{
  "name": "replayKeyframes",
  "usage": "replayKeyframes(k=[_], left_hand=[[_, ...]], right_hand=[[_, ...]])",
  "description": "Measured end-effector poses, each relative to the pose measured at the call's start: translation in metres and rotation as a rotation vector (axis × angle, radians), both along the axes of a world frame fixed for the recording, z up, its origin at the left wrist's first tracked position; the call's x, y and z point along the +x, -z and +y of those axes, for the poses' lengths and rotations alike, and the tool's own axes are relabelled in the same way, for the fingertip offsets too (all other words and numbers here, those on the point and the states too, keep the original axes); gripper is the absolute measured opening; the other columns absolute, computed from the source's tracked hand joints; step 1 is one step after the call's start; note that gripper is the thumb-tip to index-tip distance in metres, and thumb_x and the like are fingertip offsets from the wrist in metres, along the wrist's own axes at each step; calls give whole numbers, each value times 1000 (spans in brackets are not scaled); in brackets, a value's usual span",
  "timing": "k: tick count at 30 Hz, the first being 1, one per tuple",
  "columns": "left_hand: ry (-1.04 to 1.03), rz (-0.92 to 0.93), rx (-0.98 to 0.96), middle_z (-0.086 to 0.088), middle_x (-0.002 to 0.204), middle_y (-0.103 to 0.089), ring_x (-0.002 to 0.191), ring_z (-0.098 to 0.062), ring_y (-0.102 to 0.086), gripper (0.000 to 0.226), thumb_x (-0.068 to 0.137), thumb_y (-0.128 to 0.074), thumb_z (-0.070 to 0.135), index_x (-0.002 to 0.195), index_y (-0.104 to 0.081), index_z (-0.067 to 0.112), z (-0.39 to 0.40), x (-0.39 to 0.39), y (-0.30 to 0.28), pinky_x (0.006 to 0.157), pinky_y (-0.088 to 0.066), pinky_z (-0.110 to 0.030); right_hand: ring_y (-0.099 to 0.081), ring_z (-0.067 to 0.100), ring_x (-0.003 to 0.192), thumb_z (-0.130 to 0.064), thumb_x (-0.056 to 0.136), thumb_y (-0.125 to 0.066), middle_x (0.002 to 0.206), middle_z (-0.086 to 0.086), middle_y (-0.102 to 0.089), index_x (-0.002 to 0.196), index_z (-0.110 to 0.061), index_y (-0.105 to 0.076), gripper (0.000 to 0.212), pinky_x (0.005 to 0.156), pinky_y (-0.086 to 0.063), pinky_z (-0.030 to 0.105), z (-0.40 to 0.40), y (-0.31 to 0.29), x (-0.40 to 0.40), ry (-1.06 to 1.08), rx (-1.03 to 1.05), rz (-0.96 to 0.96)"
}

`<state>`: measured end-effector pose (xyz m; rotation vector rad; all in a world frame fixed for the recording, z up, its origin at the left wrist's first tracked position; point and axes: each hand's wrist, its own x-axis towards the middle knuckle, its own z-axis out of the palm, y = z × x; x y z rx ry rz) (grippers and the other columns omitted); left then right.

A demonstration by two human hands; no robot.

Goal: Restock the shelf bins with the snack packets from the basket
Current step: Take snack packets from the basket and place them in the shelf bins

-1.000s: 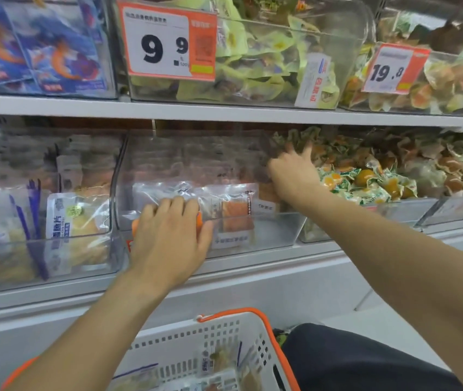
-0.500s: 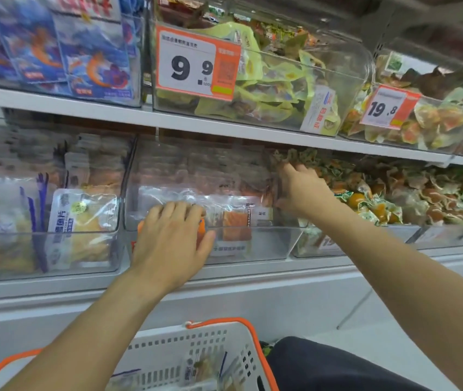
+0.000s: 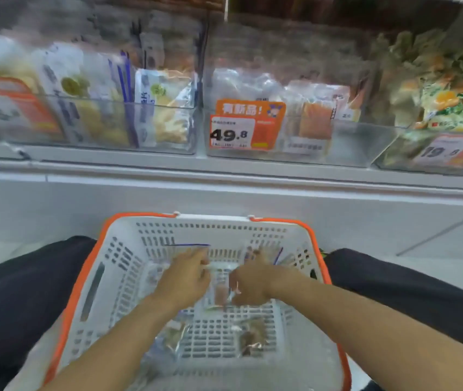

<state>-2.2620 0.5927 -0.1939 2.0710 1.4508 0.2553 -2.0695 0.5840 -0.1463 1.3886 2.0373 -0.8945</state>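
Observation:
A white basket with an orange rim sits between my knees below the shelf. Both my hands are down inside it. My left hand and my right hand curl their fingers on the two sides of a clear snack packet with pinkish contents; the frame is blurred. Two more packets lie on the basket floor, one brown and one under my left forearm. Above, the clear middle bin carries an orange 49.8 tag and holds similar packets.
A left bin holds white and yellow packets. A right bin with a 19.8 tag holds green and orange wrapped snacks. A white shelf ledge runs under the bins. My dark trouser legs flank the basket.
Both hands have left the shelf bins and dropped into the basket. The view has tilted down, and the upper shelf is out of sight.

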Motion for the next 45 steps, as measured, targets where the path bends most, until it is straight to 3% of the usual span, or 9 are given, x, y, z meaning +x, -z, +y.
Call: replayKeyframes(k=[8,15,20,25,29,32,35,40,45], left_hand=[[-403,310,-444,-12,162,-16,147,-31,-24,80,90,-64,31,156,-21,19,-28,-101,96,111,-37,-42],[-355,237,-462,-8,162,29,153,-34,-11,103,91,-66,36,156,13,40,-34,-92,130,118,-27,-50],[-286,189,-519,-3,165,19,153,-33,10,112,83,-76,31,158,8,35,-27,-82,133,122,-19,-48],[-397,17,-497,-8,153,-29,139,-34,-37,123,58,-87,36,157,-14,37,-22,-76,127,110,-41,-46],[-334,-179,-628,-4,140,-47,122,-19,-54,84,81,-74,7,151,-33,29,-30,-58,98,102,-48,-34],[-631,-611,-859,-11,124,-66,104,-22,-67,45,89,-59,5,131,-55,20,-26,-55,70,87,-55,-37],[-863,-982,-1023,-24,117,-69,108,-40,-67,39,99,-51,42,119,-58,9,-10,-61,44,100,-50,-55],[-793,-1054,-970,-24,126,-65,110,-34,-68,32,99,-55,8,127,-57,-6,3,-72,17,84,-60,-47],[-644,-1050,-846,-21,121,-68,110,-37,-68,40,93,-54,-7,132,-56,4,9,-89,-12,88,-59,-49]], right_hand=[[-16,35,152,-39,100,-57,166,12,-9,160,-20,-15,75,119,-25,50,-20,110,-77,224,-85,148],[19,30,152,-19,92,-63,168,-4,12,159,-36,-9,88,121,5,57,-31,152,-87,298,-52,97],[-6,28,155,-20,91,-63,168,-6,-6,160,-32,-8,90,123,-17,50,-40,157,-96,416,-159,268],[-56,28,125,-9,91,-69,151,8,-42,157,-23,-12,89,94,-51,32,-34,147,-115,1134,-321,679],[-72,21,88,1,91,-67,107,1,-68,134,-30,-41,58,76,-62,38,-41,145,-117,1509,-422,992],[-69,35,104,0,92,-68,108,7,-70,114,-7,-62,24,83,-61,39,-44,145,-108,1447,-257,1029],[-57,35,125,8,87,-70,131,13,-61,107,-4,-71,24,88,-57,28,-32,136,-96,1289,-142,1096],[-16,1,147,11,75,-80,162,-16,-19,112,-35,-72,59,105,-35,13,0,83,-71,810,-91,1029],[-35,8,142,25,75,-56,161,-15,-24,131,-27,-64,77,102,-48,25,17,33,-51,751,-105,1116]])
